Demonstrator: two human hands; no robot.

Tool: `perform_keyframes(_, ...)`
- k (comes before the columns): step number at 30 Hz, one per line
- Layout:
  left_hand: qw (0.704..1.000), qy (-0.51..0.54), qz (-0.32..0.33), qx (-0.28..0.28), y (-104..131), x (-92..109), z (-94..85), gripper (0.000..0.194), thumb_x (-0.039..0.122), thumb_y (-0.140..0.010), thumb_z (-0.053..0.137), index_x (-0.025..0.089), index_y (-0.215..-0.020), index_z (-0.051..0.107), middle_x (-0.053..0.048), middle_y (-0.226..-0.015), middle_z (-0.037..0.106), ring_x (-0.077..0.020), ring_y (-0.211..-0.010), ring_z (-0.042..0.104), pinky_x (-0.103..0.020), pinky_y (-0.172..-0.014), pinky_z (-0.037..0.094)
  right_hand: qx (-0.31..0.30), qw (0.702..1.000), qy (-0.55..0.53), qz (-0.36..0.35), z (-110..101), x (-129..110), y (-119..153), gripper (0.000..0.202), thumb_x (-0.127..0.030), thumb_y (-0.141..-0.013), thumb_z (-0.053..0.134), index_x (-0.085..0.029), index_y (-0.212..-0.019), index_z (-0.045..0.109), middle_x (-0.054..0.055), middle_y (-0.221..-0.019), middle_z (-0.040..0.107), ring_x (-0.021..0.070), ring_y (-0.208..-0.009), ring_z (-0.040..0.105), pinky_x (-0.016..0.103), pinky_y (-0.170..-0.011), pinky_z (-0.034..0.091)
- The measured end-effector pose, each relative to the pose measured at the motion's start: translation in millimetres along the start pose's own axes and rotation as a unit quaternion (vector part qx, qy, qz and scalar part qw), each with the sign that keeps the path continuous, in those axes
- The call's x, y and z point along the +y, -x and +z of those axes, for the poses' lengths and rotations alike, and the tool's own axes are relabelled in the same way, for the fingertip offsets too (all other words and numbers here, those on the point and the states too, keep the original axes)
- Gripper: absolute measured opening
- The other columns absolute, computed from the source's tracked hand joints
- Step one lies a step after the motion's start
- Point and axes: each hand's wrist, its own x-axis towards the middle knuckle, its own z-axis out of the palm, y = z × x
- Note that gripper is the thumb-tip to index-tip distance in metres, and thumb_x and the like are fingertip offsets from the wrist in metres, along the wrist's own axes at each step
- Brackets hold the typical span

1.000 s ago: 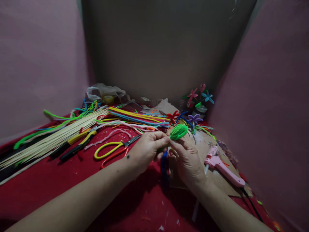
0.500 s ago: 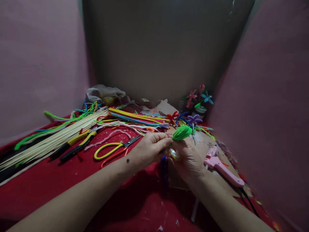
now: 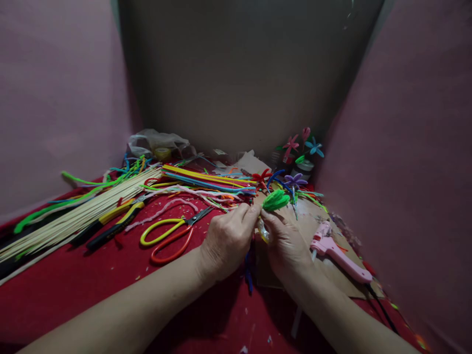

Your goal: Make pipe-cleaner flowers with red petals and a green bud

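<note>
Red cloth [image 3: 73, 290] under hands [image 3: 228, 238], between pink walls [image 3: 55, 88]

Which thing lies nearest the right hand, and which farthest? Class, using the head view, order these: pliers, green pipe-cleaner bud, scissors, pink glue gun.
1. Green pipe-cleaner bud: at the tips of the right hand.
2. Pink glue gun: to the hand's right.
3. Scissors: to its left.
4. Pliers: farther left, beyond the scissors.
</note>
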Motion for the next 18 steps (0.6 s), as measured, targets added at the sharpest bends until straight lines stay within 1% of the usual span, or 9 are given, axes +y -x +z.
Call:
perform_keyframes(3, 1.000, -0.002, 0.007, 0.006, -0.9, -2.4, 3.5, 0.029, 0.016, -0.083, 0.045, 0.018, -0.109, 0.060, -0.011, -0.096, 0.063, -0.0227, -0.096, 0.058, -0.032, -0.083, 0.046, 0.019, 0.999, 0.029, -0.010, -0.6, 1.0, 0.3, 0.012, -0.023, -0.073, 0.066, -0.020, -0.083, 0.070, 0.001, -0.082, 0.071, 0.0177, -0.076, 0.063, 0.031, -0.074, 0.047)
perform_keyframes(6, 0.999, 0.037, 0.006, 0.016, -3.9, -2.2, 4.4, 0.027, 0.014, -0.083, 0.045, 0.016, -0.104, 0.062, -0.010, -0.095, 0.064, -0.0208, -0.092, 0.058, -0.032, -0.084, 0.045, 0.039, 0.998, 0.052, -0.019, -0.5, 0.7, 1.3, 0.011, -0.024, -0.073, 0.067, -0.020, -0.083, 0.070, 0.000, -0.080, 0.070, 0.0154, -0.071, 0.062, 0.029, -0.072, 0.047)
perform_keyframes(8, 0.995, 0.091, -0.020, 0.028, -6.8, 0.1, 2.8, 0.024, 0.014, -0.083, 0.046, 0.016, -0.098, 0.065, -0.009, -0.091, 0.064, -0.0183, -0.086, 0.059, -0.030, -0.080, 0.045, 0.039, 0.998, 0.050, -0.018, 0.8, -0.6, 2.3, 0.011, -0.024, -0.073, 0.067, -0.021, -0.083, 0.070, -0.001, -0.079, 0.070, 0.0144, -0.069, 0.061, 0.028, -0.070, 0.047)
perform_keyframes(10, 0.982, 0.169, -0.080, 0.029, -9.7, 3.8, 0.0, 0.020, 0.016, -0.081, 0.050, 0.016, -0.093, 0.066, -0.005, -0.080, 0.064, -0.0144, -0.072, 0.057, -0.026, -0.070, 0.045, 0.028, 0.999, 0.040, -0.008, 2.8, -2.3, 2.8, 0.010, -0.024, -0.073, 0.067, -0.021, -0.082, 0.070, -0.002, -0.076, 0.070, 0.0140, -0.067, 0.061, 0.026, -0.066, 0.047)
perform_keyframes(12, 0.948, 0.274, -0.159, 0.019, -12.2, 8.0, -3.4, 0.017, 0.017, -0.078, 0.055, 0.016, -0.089, 0.068, 0.000, -0.066, 0.059, -0.0097, -0.056, 0.050, -0.021, -0.055, 0.041, 0.008, 1.000, 0.027, -0.003, 4.0, -3.5, 2.2, 0.010, -0.023, -0.072, 0.067, -0.021, -0.081, 0.070, -0.001, -0.074, 0.070, 0.0147, -0.066, 0.061, 0.027, -0.063, 0.046)
perform_keyframes(14, 0.901, 0.373, -0.222, 0.002, -14.1, 11.3, -6.9, 0.014, 0.019, -0.075, 0.059, 0.015, -0.085, 0.068, 0.004, -0.053, 0.051, -0.0061, -0.044, 0.039, -0.019, -0.044, 0.031, -0.014, 1.000, 0.014, -0.007, 3.2, -3.3, 0.0, 0.011, -0.023, -0.071, 0.068, -0.021, -0.081, 0.071, 0.000, -0.074, 0.070, 0.0162, -0.068, 0.062, 0.028, -0.064, 0.047)
perform_keyframes(16, 0.861, 0.438, -0.258, -0.012, -15.4, 13.1, -10.0, 0.014, 0.020, -0.072, 0.062, 0.014, -0.082, 0.068, 0.006, -0.046, 0.046, -0.0041, -0.039, 0.034, -0.017, -0.039, 0.024, -0.024, 1.000, 0.002, -0.004, 0.3, -1.9, -3.3, 0.012, -0.023, -0.069, 0.070, -0.020, -0.080, 0.071, 0.001, -0.074, 0.071, 0.0172, -0.069, 0.062, 0.029, -0.064, 0.047)
perform_keyframes(18, 0.835, 0.473, -0.280, -0.027, -15.8, 13.4, -12.1, 0.015, 0.021, -0.070, 0.064, 0.013, -0.082, 0.068, 0.006, -0.044, 0.046, -0.0033, -0.037, 0.033, -0.016, -0.037, 0.021, -0.029, 0.999, 0.000, 0.015, -3.2, -0.6, -6.3, 0.013, -0.024, -0.068, 0.072, -0.020, -0.080, 0.072, 0.001, -0.073, 0.071, 0.0173, -0.067, 0.062, 0.029, -0.061, 0.046)
